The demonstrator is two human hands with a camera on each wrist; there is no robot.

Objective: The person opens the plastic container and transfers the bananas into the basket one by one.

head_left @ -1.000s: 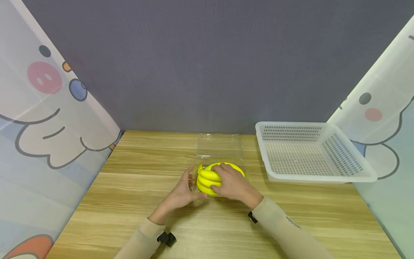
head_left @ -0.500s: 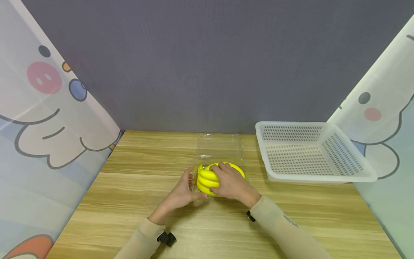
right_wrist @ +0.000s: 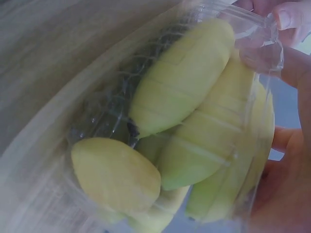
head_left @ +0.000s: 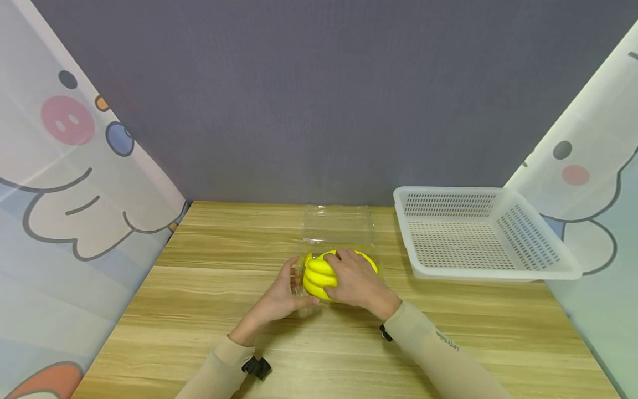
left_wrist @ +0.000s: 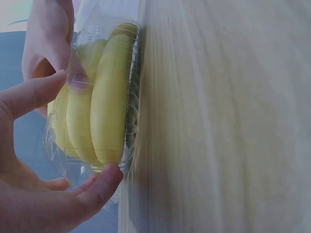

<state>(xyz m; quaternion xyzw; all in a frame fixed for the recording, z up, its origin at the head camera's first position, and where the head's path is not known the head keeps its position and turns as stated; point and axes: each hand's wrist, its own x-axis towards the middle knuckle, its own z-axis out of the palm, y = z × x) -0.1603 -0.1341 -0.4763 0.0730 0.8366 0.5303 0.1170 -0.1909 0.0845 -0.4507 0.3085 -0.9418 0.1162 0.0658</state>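
Nearest the person, two sleeved forearms reach over the wooden counter to a clear plastic clamshell box at its middle. The left hand cups the box's left end, thumb and fingertips curled onto the thin wall; the left wrist view shows a fingertip pressed under its lower rim and the thumb along the upper side. The right hand lies over the bananas, fingers curled round the bunch, which sits in the near tray of the box. The hinged lid stands open behind, flat toward the grey backdrop.

From the right wrist view the bananas look smooth, uniformly yellow and probably a plastic or foam replica: likely light, firm and a little slick. The box is thin, ribbed and flexible, so it will probably buckle or crackle under a hard squeeze and slide easily on the counter. The bunch seems best held across its broad curved back, as the right hand does, while the tray is steadied at its end wall or rim, not pinched mid-wall.

Farther right, well apart from the box, a white perforated basket stands on the counter. Cartoon-printed curtains hang on both sides.
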